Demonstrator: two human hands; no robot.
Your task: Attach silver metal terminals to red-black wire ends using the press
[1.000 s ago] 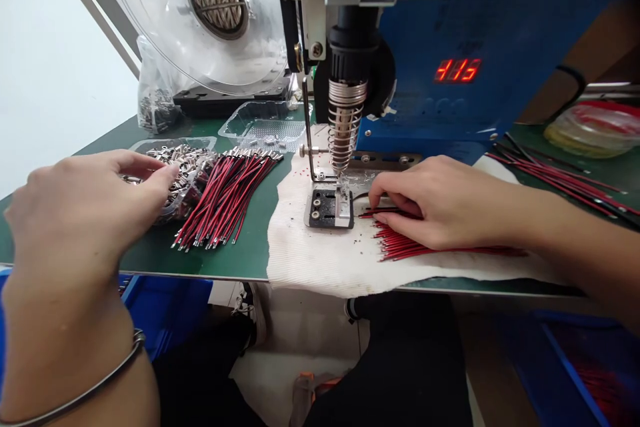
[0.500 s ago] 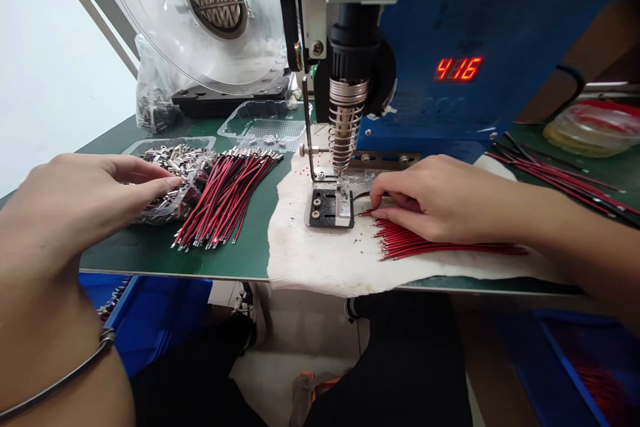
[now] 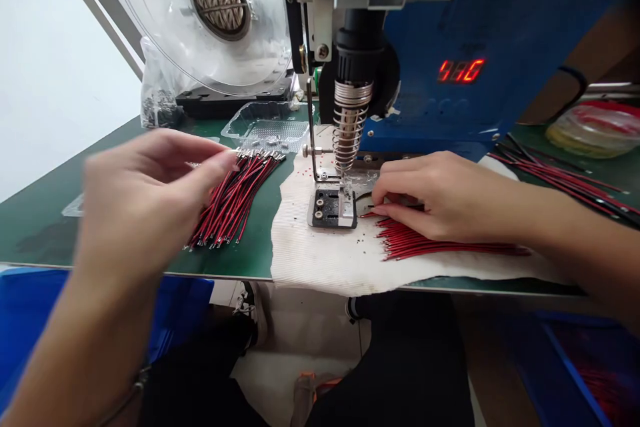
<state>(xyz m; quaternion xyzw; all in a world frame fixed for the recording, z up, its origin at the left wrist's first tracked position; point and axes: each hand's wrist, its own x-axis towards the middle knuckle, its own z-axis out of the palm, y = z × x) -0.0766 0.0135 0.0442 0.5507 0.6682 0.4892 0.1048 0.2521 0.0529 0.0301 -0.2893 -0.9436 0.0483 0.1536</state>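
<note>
My left hand point(image 3: 150, 193) is raised in front of the left wire bundle point(image 3: 240, 197), thumb and forefinger pinched on a small metal part point(image 3: 239, 153) at the bundle's tipped ends. My right hand point(image 3: 425, 197) rests over a second bundle of red wires point(image 3: 400, 243) on the white cloth point(image 3: 320, 260), its fingers closed on a dark wire point(image 3: 371, 206). Between the hands stands the machine's spring-wrapped press head point(image 3: 350, 120), above a small black and metal plate point(image 3: 333, 207).
Behind are a clear reel point(image 3: 165, 7), an open clear tray point(image 3: 265, 127) and a bag of small parts point(image 3: 159, 103). The blue machine body point(image 3: 430, 113) rises at the back right, beside more wires point(image 3: 565, 177). Blue bins point(image 3: 185, 307) sit below the table edge.
My left hand has moved right from the tray of metal parts to the tops of the wires, and its fingers have closed. My right hand has stayed almost in place.
</note>
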